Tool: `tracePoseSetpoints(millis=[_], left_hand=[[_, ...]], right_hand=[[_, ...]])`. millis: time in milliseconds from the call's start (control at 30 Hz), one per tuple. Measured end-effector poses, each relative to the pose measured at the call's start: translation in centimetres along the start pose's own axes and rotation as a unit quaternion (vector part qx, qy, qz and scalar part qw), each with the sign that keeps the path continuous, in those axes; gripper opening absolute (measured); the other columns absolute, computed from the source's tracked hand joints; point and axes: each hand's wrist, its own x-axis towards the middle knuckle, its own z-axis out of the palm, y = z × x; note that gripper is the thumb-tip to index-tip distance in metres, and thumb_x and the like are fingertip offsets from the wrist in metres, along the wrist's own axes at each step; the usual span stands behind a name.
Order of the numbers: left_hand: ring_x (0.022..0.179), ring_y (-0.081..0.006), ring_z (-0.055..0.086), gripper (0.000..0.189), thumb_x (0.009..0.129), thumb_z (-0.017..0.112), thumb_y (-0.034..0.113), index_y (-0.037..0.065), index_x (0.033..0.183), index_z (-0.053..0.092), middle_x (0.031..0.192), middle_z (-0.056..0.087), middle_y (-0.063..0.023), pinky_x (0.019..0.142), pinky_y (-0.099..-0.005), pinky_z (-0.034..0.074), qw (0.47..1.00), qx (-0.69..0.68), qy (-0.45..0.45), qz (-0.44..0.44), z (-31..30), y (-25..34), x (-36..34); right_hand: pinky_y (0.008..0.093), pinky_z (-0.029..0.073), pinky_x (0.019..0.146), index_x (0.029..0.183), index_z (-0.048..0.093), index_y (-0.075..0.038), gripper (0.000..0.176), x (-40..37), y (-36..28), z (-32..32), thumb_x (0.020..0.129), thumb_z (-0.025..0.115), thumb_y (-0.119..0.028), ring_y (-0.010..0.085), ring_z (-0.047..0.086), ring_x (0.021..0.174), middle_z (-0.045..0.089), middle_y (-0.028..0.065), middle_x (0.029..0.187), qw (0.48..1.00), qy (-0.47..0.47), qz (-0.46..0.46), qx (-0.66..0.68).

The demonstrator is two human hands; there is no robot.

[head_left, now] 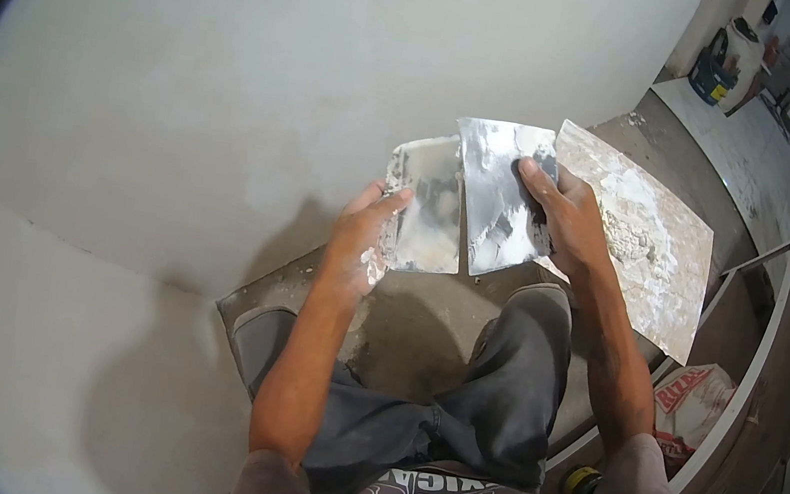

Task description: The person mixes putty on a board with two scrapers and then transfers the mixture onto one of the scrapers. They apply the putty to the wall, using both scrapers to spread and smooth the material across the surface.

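Observation:
My left hand (367,233) is closed on the outer edge of a flat putty blade (433,207), its face clouded with cream-coloured paste. White smears mark the wrist and the side of that hand. A second, shinier metal putty blade (498,196) is gripped by my right hand (562,210), thumb lying on its face. The two blades stand side by side in front of me with a narrow gap widening downward between them. Just beyond my right hand lies a board (683,278) bearing a lumpy heap of off-white putty (629,235).
A pale wall (184,96) fills the left and front. My legs rest on a worn brown platform (412,340). On the right are a white-edged frame (752,368), a printed sack (692,400) and a round tin or roll (581,482). A dark bucket (711,79) stands farther back.

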Motion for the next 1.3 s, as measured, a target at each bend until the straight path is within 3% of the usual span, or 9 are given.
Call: tracePoseSetpoints(millis=[167,567,667,800,867,1000,1100,1133,1300], left_hand=[[0.091,-0.0175,0.068,0.033,0.094,0.060,0.009,-0.002,0.124,0.054,0.107,0.066,-0.0105,0.077,-0.0300,0.057,0.999,0.004,-0.031,-0.029,-0.3,-0.2,0.0],[0.092,-0.0197,0.069,0.036,0.093,0.061,0.010,-0.004,0.126,0.053,0.108,0.066,-0.0112,0.079,-0.0313,0.057,0.999,-0.019,-0.014,0.037,-4.9,2.6,-0.3],[0.095,-0.0209,0.068,0.039,0.094,0.062,0.011,-0.005,0.128,0.051,0.110,0.065,-0.0122,0.081,-0.0324,0.057,0.996,-0.030,0.005,0.084,-5.6,4.2,-1.1],[0.099,-0.0215,0.066,0.045,0.093,0.064,0.017,-0.005,0.130,0.050,0.114,0.064,-0.0120,0.086,-0.0350,0.055,0.985,0.054,0.098,0.131,-8.0,3.9,-0.7],[0.103,-0.0215,0.064,0.046,0.094,0.063,0.021,-0.004,0.131,0.050,0.117,0.062,-0.0126,0.089,-0.0364,0.053,0.971,0.131,0.144,0.137,-8.6,3.6,-0.9],[0.107,-0.0236,0.061,0.046,0.097,0.060,0.024,-0.001,0.134,0.049,0.120,0.060,-0.0137,0.093,-0.0382,0.049,0.986,0.109,0.065,0.111,-7.2,3.8,-0.9],[0.102,-0.0192,0.061,0.039,0.101,0.053,0.022,-0.004,0.130,0.051,0.114,0.059,-0.0100,0.087,-0.0320,0.051,0.985,0.119,0.073,0.098,-6.9,3.7,-0.4],[0.100,-0.0180,0.060,0.038,0.101,0.052,0.022,-0.004,0.129,0.052,0.112,0.059,-0.0095,0.085,-0.0307,0.051,0.984,0.122,0.083,0.095,-6.4,3.8,-0.5],[0.086,-0.0118,0.057,0.035,0.103,0.047,0.025,-0.005,0.120,0.055,0.101,0.059,-0.0057,0.078,-0.0249,0.049,0.962,0.196,0.068,0.180,-8.0,1.9,-3.0]], right_hand=[[0.0238,0.053,0.059,0.117,0.058,0.006,0.048,3.0,2.4,0.4,0.093,0.068,-0.035,0.0101,0.064,0.072,0.066,0.0069,0.089,0.993,-0.070,0.047,0.079],[0.0247,0.048,0.062,0.105,0.067,-0.001,0.041,1.4,4.5,0.7,0.088,0.075,-0.037,0.0077,0.060,0.068,0.068,0.0035,0.084,0.974,-0.178,0.098,-0.096],[0.0247,0.047,0.062,0.103,0.068,0.000,0.041,-0.4,2.2,1.4,0.088,0.074,-0.037,0.0080,0.060,0.069,0.067,0.0025,0.082,0.960,-0.165,0.082,-0.212],[0.0244,0.045,0.064,0.101,0.068,0.000,0.041,-0.7,4.0,0.7,0.086,0.075,-0.038,0.0082,0.059,0.072,0.066,0.0019,0.080,0.979,-0.122,0.001,-0.164],[0.0280,0.044,0.062,0.097,0.069,-0.003,0.044,-1.4,3.4,-0.7,0.087,0.071,-0.046,0.0119,0.057,0.066,0.063,0.0035,0.071,0.969,-0.075,-0.063,-0.227],[0.0268,0.046,0.065,0.105,0.066,0.000,0.033,-4.3,3.4,-4.7,0.091,0.069,-0.030,0.0113,0.058,0.073,0.064,0.0037,0.079,0.983,0.068,-0.074,-0.155],[0.0302,0.050,0.071,0.111,0.063,0.002,0.024,-5.5,7.1,-10.4,0.091,0.065,-0.013,0.0152,0.062,0.080,0.066,0.0070,0.086,0.914,0.177,-0.190,-0.311],[0.0371,0.052,0.073,0.106,0.062,0.003,0.021,-5.3,8.9,-12.9,0.086,0.062,-0.004,0.0248,0.063,0.080,0.064,0.0163,0.093,0.845,0.208,-0.300,-0.392],[0.0387,0.053,0.085,0.116,0.064,-0.004,0.036,-9.3,13.0,-22.9,0.082,0.058,0.007,0.0302,0.065,0.096,0.066,0.0158,0.108,0.689,0.300,-0.254,-0.608]])
